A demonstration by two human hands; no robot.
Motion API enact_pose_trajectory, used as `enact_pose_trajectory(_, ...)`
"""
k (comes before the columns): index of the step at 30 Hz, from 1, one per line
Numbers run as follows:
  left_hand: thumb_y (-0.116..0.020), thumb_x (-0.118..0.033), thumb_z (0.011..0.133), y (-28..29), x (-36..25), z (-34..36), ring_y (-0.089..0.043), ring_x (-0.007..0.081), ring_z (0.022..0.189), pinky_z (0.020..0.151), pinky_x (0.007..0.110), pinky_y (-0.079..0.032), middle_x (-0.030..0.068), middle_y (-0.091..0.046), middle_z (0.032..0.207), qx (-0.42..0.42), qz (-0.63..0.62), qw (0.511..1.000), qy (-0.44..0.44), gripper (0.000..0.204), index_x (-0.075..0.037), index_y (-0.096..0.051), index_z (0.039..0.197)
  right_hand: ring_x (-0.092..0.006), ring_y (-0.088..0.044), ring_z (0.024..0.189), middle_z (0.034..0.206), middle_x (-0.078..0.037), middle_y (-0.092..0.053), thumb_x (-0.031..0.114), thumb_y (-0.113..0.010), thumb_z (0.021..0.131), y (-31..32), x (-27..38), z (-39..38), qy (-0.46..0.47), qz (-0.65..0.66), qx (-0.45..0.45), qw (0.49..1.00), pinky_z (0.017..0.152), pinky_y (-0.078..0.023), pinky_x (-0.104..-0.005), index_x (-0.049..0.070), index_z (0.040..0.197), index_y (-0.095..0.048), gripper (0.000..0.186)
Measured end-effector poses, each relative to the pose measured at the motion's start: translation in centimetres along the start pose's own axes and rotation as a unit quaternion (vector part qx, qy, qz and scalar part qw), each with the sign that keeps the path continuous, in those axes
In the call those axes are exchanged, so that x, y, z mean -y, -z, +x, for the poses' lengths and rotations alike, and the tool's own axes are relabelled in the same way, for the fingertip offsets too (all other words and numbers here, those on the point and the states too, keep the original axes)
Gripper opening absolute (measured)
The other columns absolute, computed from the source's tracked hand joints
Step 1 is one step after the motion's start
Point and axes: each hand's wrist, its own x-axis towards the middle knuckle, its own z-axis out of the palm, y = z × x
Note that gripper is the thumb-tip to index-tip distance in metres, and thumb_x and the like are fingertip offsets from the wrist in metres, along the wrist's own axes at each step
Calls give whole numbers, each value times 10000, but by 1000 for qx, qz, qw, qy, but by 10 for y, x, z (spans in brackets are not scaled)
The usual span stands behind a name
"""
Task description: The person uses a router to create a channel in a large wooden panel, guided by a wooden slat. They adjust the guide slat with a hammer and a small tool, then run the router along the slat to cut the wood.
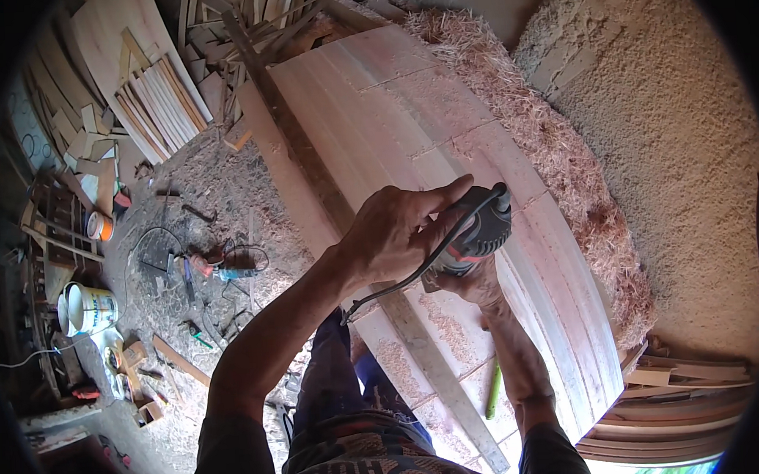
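Observation:
A black corded power tool, by its shape a trim router [485, 228], stands over a large pale wooden panel [424, 91]. My right hand [473, 285] is closed round its lower body from the near side. My left hand [396, 228] is at its left side, fingers curled against it and thumb stretched out near the top; some fingertips are hidden. The black cord [423, 269] loops from the tool's top down past my left wrist. A long wooden batten [295, 143] lies lengthwise across the panel, passing under my left forearm. Wood chips and cut lines mark the panel.
A bright green stick-like thing [494, 389] lies on the panel by my right forearm. Shavings [575, 161] heap along the right edge. Stacked curved boards [684, 418] sit lower right. Left on the floor are a teal power tool [233, 273], white buckets [90, 307] and wood strips [160, 107].

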Motion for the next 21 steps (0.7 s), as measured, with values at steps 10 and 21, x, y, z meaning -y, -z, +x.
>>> enact_pose_trajectory(10, -456, -411, 1077, -11, 114, -14, -629, 322, 1244, 1042, 439, -512, 242, -577, 1421, -233, -19, 968, 96, 500, -132, -521, 1486, -162, -579, 1149, 1296, -46, -572, 17, -816, 779, 8, -56, -26, -68, 226, 110, 966, 948, -538, -330, 133, 1347, -508, 656)
enact_pose_trajectory(21, -353, -387, 1071, -67, 262, -31, -171, 460, 1525, 1235, 600, -62, 238, -280, 1628, -314, 304, 833, 340, 603, -98, -274, 1594, -232, -583, 1260, 1394, -102, -564, 278, -847, 804, -4, -77, -38, -55, 69, 116, 989, 1060, -527, -379, 132, 1378, -499, 688)
